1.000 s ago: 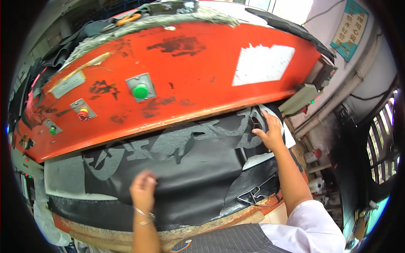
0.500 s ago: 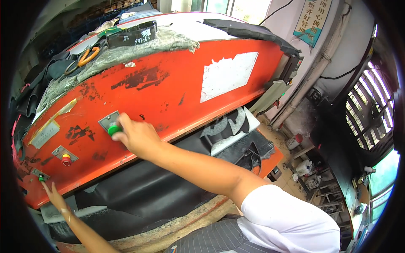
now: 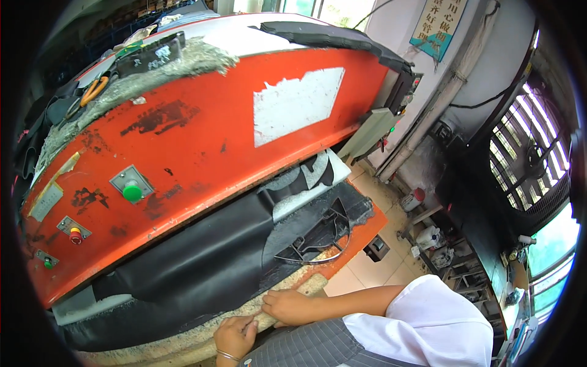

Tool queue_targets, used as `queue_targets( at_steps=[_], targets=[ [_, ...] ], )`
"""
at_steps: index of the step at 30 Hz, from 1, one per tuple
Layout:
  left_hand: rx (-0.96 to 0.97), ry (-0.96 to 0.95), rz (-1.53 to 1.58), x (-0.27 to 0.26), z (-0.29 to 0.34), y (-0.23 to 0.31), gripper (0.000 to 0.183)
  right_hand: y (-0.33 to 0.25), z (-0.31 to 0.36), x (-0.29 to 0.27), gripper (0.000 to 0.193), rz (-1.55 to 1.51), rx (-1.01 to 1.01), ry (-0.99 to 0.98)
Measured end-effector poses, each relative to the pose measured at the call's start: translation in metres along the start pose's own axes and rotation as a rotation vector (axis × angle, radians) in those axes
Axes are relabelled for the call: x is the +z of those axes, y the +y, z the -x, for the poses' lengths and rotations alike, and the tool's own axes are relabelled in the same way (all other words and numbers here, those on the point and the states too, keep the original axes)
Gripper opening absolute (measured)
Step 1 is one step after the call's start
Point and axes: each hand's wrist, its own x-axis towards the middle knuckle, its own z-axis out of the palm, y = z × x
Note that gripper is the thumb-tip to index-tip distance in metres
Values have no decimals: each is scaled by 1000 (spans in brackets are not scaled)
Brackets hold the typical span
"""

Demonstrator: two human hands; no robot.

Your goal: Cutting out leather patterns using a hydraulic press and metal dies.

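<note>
Both my hands are at the near edge of a red press machine, by its yellowish padded roll (image 3: 312, 285). My right hand (image 3: 290, 306) curls its fingers over the roll. Just left of it, my left hand (image 3: 234, 336) is closed against the same roll, thumb bent on top. Beyond them a black flexible sheet (image 3: 202, 244) lies under the machine's red beam (image 3: 214, 122). A cutting die (image 3: 318, 238) with a curved metal edge sits on the dark board at the sheet's right end.
The beam's front carries a large green button (image 3: 131, 191), a red button (image 3: 75, 236) and a small green button (image 3: 48, 263). Orange-handled scissors (image 3: 95, 90) and scraps lie on top. To the right are tiled floor (image 3: 367, 269) and a cluttered shelf (image 3: 449, 257).
Both hands have left the two green buttons and come back to the padded roll, close together. The view has shifted, and the cutting die now shows more fully.
</note>
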Motion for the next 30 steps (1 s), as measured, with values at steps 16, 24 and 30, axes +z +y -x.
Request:
queue_targets(
  at_steps=[16, 24, 30],
  targets=[
    [112, -191, 82, 49, -65, 73, 23, 180, 39, -133, 62, -28, 842, 539],
    [235, -132, -305, 147, -162, 96, 62, 241, 21, -110, 57, -32, 854, 427],
    [225, -125, -278, 153, -163, 89, 63, 284, 60, -152, 34, -439, 889, 766]
  ],
)
